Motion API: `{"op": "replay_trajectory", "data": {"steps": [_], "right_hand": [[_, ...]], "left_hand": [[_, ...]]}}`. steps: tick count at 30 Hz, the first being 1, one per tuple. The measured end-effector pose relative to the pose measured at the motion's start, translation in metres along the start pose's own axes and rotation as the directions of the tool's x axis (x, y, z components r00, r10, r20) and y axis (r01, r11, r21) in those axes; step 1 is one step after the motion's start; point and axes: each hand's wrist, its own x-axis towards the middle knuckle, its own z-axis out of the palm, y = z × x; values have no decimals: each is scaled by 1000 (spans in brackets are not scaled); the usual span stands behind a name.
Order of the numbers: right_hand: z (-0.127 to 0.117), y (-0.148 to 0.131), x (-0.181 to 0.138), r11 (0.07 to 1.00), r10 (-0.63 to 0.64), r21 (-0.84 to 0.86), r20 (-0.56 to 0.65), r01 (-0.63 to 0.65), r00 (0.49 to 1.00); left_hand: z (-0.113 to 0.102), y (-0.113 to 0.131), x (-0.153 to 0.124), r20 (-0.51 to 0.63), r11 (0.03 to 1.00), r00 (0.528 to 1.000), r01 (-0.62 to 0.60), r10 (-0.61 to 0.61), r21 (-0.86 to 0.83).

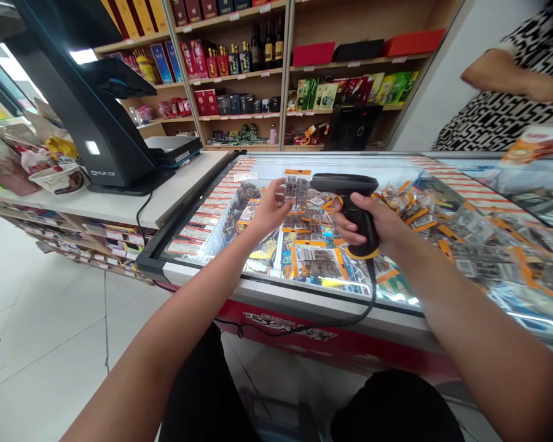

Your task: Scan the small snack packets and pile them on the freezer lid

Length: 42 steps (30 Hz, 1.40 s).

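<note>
My right hand (pixel 368 218) is wrapped around the grip of a black barcode scanner (pixel 345 183), its head pointing left and its cable hanging from the handle. Just left of the scanner, my left hand (pixel 274 209) is closed on a small clear snack packet (pixel 297 185) with an orange band and printed text, held upright. Below both hands, many similar orange-edged packets (pixel 320 261) lie on the glass top of a chest freezer (pixel 276 283). More packets (pixel 470 233) are heaped to the right of my right hand.
On the white counter (pixel 184 184) at left stand a dark checkout scale (pixel 115 147) and an ice-cream tub (pixel 58 179). Shelves (pixel 239 73) of boxes and bottles line the back. At right, a person in a patterned top (pixel 479 120) holds an orange-and-white package (pixel 525 147).
</note>
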Motion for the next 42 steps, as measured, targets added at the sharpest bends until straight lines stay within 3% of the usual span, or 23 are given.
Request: {"op": "replay_trajectory", "data": {"steps": [5, 8, 10, 12, 16, 19, 22, 26, 30, 36, 42], "right_hand": [[-3, -1, 1, 1000, 6, -7, -27, -7, 1000], [-9, -2, 2, 1000, 6, -22, -91, -8, 996], [-13, -2, 3, 1000, 1, -12, -138, -3, 990], [-15, -3, 4, 1000, -5, 21, -179, 9, 984], [-16, -6, 2, 998, -26, 54, -237, 40, 971], [-15, -7, 1, 999, -18, 45, -261, 31, 965], [-14, -7, 0, 998, -11, 50, -250, 24, 968], [-16, -7, 1, 995, -57, 69, -232, 74, 971], [-37, -6, -3, 985, -112, 84, -336, 148, 935], [-87, -4, -48, 975, -188, -15, -592, 223, 784], [-118, -2, -108, 949, -276, -52, -610, 311, 743]], "left_hand": [[-6, 6, 2, -42, 998, 998, 55, -55, 7], [-26, 11, 2, -206, 967, 963, 208, -176, 149], [-43, 13, 1, -313, 893, 925, 316, -215, 320], [-59, 11, -2, -344, 778, 904, 401, -253, 483], [-76, 5, -8, -345, 549, 862, 503, -371, 668], [-77, -2, -9, -283, 501, 866, 475, -412, 724], [-68, -11, -5, -101, 578, 936, 290, -337, 763], [-37, -14, 2, 62, 644, 965, 121, -255, 756], [0, -7, 6, 99, 672, 972, 71, -212, 737], [33, -2, 13, 126, 654, 976, 20, -176, 756], [54, 7, 16, 142, 641, 972, 12, -189, 768]]}}
